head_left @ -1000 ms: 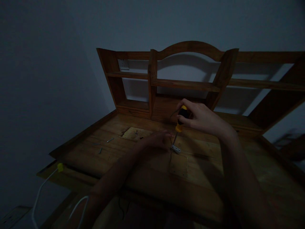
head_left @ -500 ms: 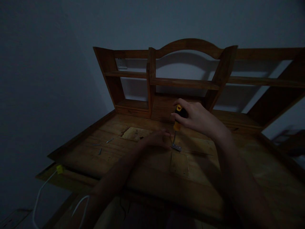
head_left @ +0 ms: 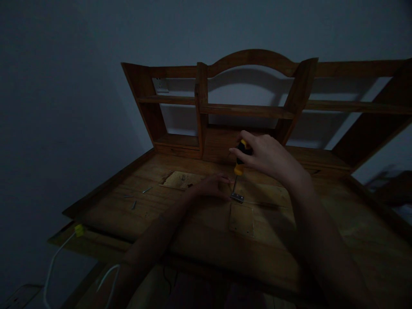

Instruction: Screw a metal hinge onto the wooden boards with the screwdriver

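My right hand (head_left: pixel 268 153) grips a yellow-and-black screwdriver (head_left: pixel 238 170) by its handle from above. The shaft slants down, and its tip meets the left end of a small metal bracket (head_left: pixel 237 198) lying on the wooden desk (head_left: pixel 196 225). Beside the bracket rests my left hand (head_left: pixel 210 186), thumb and fingers apart. Its thumb tip reaches the bracket's left end, and its fingers are close to the shaft; whether they touch it I cannot tell. Just in front of the bracket is a small flat wooden piece (head_left: pixel 241 221). The light is dim.
Several thin metal screws or pins (head_left: pixel 134 205) lie on the desk's left side. A pale, rough-edged wooden piece (head_left: pixel 178 180) is behind my left forearm. A wooden shelf unit (head_left: pixel 247 110) stands along the back. A white cable (head_left: pixel 51 266) hangs at the left front from a yellow piece (head_left: pixel 79 230).
The right hand's fingers have shifted slightly around the screwdriver handle, which looks a little turned. My left hand stays beside the bracket. The whole view has moved slightly.
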{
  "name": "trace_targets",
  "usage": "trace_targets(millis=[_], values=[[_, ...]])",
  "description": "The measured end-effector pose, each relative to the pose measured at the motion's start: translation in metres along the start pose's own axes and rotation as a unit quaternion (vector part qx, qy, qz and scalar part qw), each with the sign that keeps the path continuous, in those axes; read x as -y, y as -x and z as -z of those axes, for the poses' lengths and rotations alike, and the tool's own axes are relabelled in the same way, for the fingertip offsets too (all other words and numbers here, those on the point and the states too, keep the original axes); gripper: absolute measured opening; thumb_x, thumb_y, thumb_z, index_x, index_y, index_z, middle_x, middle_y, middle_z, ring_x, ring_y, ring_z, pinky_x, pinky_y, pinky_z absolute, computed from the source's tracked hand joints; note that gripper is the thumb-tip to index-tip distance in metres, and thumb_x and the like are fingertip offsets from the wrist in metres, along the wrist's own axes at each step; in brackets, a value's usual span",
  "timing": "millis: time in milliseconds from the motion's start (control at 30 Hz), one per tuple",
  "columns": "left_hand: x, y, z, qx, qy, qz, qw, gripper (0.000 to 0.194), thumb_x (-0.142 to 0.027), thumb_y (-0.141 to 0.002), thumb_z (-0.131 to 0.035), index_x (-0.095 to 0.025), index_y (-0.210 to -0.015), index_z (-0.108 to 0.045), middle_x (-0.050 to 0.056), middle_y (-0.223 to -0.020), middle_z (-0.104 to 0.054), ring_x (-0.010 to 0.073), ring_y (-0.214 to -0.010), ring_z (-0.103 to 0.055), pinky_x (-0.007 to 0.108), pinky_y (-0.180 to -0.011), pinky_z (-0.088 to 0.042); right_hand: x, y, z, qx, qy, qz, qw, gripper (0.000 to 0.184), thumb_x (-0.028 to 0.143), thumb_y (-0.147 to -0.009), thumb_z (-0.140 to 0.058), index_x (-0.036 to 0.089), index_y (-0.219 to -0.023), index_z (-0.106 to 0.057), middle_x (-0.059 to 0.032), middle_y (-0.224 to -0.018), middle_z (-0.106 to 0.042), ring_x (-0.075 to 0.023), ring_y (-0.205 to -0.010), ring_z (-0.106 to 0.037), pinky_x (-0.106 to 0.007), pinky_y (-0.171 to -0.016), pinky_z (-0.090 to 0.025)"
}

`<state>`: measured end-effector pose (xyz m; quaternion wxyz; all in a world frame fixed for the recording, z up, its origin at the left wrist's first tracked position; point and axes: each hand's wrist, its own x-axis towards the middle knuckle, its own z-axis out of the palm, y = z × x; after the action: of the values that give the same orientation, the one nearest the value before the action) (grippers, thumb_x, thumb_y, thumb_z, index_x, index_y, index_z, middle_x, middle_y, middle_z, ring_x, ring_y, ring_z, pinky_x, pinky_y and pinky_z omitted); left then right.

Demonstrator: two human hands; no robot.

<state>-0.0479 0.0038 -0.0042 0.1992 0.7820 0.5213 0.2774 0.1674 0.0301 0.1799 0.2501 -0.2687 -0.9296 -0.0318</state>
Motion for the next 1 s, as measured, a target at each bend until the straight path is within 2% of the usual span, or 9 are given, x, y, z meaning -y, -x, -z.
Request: trace_targets(millis=[67, 200, 300, 400, 600, 667, 767, 900, 1000], values=[[-0.0019, 0.0006, 0.0010, 0.002, 0.006, 0.002, 1.000, 0.069, -0.051, -0.058, -0.087, -0.029, -0.120, -0.067, 0.005, -0.133, -0.055, 0.0266, -0.121, -0.054, 0.037, -0.105, -0.040, -0.0003, 0.0005, -0.0001, -0.001, 0.008, -0.009, 1.000, 0.039, 0.051, -0.090, -0.050, 0.020, -0.111, -0.058, -0.0088, -0.087, -0.068, -0.0262, -0.081, -0.063, -0.035, -0.073, -0.044], [-0.0014, 0.0004, 0.0006, -0.002, 0.013, -0.001, 1.000, 0.068, -0.049, -0.058, -0.087, -0.029, -0.120, -0.067, 0.005, -0.133, -0.056, 0.0268, -0.122, -0.052, 0.038, -0.107, -0.039, -0.0040, 0.0001, 0.0002, 0.000, -0.050, 0.030, 0.998, 0.034, 0.038, -0.088, -0.053, 0.021, -0.118, -0.056, -0.0088, -0.108, -0.067, -0.0245, -0.092, -0.063, -0.034, -0.080, -0.044], [0.0016, -0.0004, -0.0015, -0.006, 0.023, -0.006, 1.000, 0.069, -0.049, -0.059, -0.087, -0.026, -0.120, -0.067, 0.006, -0.133, -0.056, 0.0263, -0.121, -0.053, 0.038, -0.106, -0.040, -0.0053, -0.0010, -0.0003, 0.000, -0.055, 0.030, 0.998, 0.030, 0.039, -0.090, -0.051, 0.020, -0.111, -0.058, -0.0080, -0.099, -0.068, -0.0238, -0.088, -0.063, -0.033, -0.078, -0.044], [0.0033, -0.0009, -0.0023, -0.010, 0.022, -0.004, 1.000, 0.071, -0.051, -0.058, -0.087, -0.023, -0.120, -0.067, 0.008, -0.133, -0.055, 0.0267, -0.121, -0.053, 0.038, -0.106, -0.040, -0.0050, -0.0018, -0.0013, -0.008, -0.016, 0.002, 1.000, 0.034, 0.047, -0.090, -0.051, 0.019, -0.108, -0.058, -0.0086, -0.089, -0.068, -0.0252, -0.083, -0.064, -0.034, -0.074, -0.043], [0.0027, -0.0021, -0.0006, 0.001, 0.022, 0.002, 1.000, 0.069, -0.052, -0.057, -0.087, -0.028, -0.119, -0.068, 0.006, -0.133, -0.056, 0.0265, -0.123, -0.053, 0.038, -0.107, -0.039, -0.0047, -0.0022, 0.0004, 0.000, -0.055, 0.038, 0.998, 0.025, 0.032, -0.086, -0.052, 0.020, -0.107, -0.058, -0.0068, -0.101, -0.067, -0.0234, -0.091, -0.062, -0.032, -0.079, -0.043], [0.0024, -0.0023, -0.0004, -0.002, 0.023, 0.008, 1.000, 0.070, -0.052, -0.056, -0.087, -0.029, -0.119, -0.068, 0.006, -0.133, -0.056, 0.0270, -0.122, -0.053, 0.038, -0.106, -0.040, -0.0037, -0.0018, 0.0010, 0.003, -0.051, 0.032, 0.998, 0.023, 0.035, -0.088, -0.049, 0.020, -0.104, -0.058, -0.0064, -0.093, -0.068, -0.0229, -0.085, -0.063, -0.032, -0.076, -0.043], [0.0018, -0.0025, -0.0001, 0.002, 0.024, 0.015, 1.000, 0.070, -0.052, -0.055, -0.087, -0.031, -0.119, -0.068, 0.005, -0.133, -0.056, 0.0272, -0.121, -0.054, 0.039, -0.105, -0.041, -0.0024, -0.0015, 0.0004, -0.002, -0.012, 0.007, 1.000, 0.031, 0.044, -0.090, -0.048, 0.019, -0.106, -0.057, -0.0069, -0.083, -0.067, -0.0237, -0.077, -0.062, -0.033, -0.071, -0.042], [0.0018, -0.0029, -0.0002, 0.003, 0.027, 0.004, 1.000, 0.067, -0.051, -0.055, -0.088, -0.029, -0.116, -0.070, 0.005, -0.131, -0.057, 0.0267, -0.121, -0.054, 0.039, -0.105, -0.041, -0.0035, -0.0020, -0.0002, 0.007, -0.020, 0.007, 1.000, 0.032, 0.039, -0.087, -0.051, 0.020, -0.112, -0.055, -0.0071, -0.091, -0.068, -0.0233, -0.079, -0.062, -0.032, -0.072, -0.043], [0.0030, -0.0032, -0.0012, -0.006, 0.029, 0.010, 1.000, 0.069, -0.050, -0.054, -0.089, -0.026, -0.116, -0.070, 0.007, -0.131, -0.056, 0.0270, -0.120, -0.055, 0.038, -0.105, -0.042, -0.0040, -0.0020, 0.0002, 0.008, -0.036, 0.022, 0.999, 0.027, 0.036, -0.089, -0.049, 0.020, -0.109, -0.056, -0.0069, -0.094, -0.068, -0.0223, -0.083, -0.063, -0.031, -0.073, -0.043]])
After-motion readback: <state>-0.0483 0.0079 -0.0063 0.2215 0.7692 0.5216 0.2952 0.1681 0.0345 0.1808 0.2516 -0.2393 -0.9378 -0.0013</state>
